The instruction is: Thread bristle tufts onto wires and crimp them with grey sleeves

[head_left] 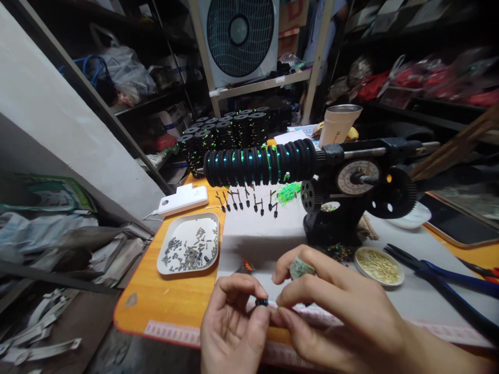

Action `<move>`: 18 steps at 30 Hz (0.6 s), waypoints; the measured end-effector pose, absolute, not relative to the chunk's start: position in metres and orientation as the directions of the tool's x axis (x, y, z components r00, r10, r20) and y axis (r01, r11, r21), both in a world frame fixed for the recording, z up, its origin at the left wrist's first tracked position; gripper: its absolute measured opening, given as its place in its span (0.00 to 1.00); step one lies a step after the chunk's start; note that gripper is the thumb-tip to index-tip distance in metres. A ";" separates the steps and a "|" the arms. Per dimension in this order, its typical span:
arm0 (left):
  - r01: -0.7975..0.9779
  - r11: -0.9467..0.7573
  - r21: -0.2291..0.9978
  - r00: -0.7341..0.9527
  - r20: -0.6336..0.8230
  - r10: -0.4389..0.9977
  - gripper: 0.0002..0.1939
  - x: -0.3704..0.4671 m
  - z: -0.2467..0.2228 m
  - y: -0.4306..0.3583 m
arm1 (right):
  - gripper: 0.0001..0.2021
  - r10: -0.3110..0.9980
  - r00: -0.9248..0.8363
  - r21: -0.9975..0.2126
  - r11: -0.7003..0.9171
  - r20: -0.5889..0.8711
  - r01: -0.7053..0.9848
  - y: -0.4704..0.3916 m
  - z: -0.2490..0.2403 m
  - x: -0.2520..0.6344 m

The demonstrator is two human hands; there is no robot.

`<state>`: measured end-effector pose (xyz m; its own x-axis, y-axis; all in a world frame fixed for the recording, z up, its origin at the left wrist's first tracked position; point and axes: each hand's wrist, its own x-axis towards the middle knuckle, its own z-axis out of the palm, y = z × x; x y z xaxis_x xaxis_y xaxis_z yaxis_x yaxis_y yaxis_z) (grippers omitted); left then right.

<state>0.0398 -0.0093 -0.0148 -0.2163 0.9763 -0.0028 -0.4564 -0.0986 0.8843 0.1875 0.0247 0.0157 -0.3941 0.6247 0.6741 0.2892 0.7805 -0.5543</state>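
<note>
Near the table's front edge, my left hand (236,322) pinches a small dark cylindrical piece (261,302) with a bluish glint between thumb and forefinger. Close against it on the right is my right hand (335,306), its thumb and forefinger pressed together; whatever they hold is too small to make out. A greenish wrap (301,268) sits around one finger of this hand. Beyond both hands stands a black hand-cranked winder (335,208) carrying a ribbed black spool (259,163) with blue and green thread. Several small dark pieces on short stems (249,201) lie below the spool.
A white tray (163,265) of small metal tubes is at left, beside a white power bank (184,200). To the right are a dish of gold beads (379,266) and blue-handled pliers (440,275). Black spools (230,130) are stacked behind, near a cup (339,125).
</note>
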 end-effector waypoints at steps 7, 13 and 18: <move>-0.464 -0.105 0.880 -0.215 0.003 0.977 0.11 0.039 -0.014 -0.009 | 0.06 0.629 -0.407 -0.564 0.776 0.662 0.281 0.025 0.016 0.187; -0.523 -0.088 0.848 -0.180 -0.008 0.984 0.09 0.038 -0.014 -0.009 | 0.07 0.629 -0.459 -0.558 0.775 0.628 0.298 0.025 0.012 0.192; -0.525 -0.072 0.848 -0.168 -0.020 0.986 0.09 0.036 -0.015 -0.007 | 0.13 0.577 -0.470 -0.486 0.816 0.668 0.312 0.030 0.002 0.193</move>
<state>0.0362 -0.0073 -0.0152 -0.1677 0.9856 -0.0198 -0.5247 -0.0723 0.8482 0.1927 0.0296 0.0021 -0.4695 0.5772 0.6681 0.3121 0.8164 -0.4860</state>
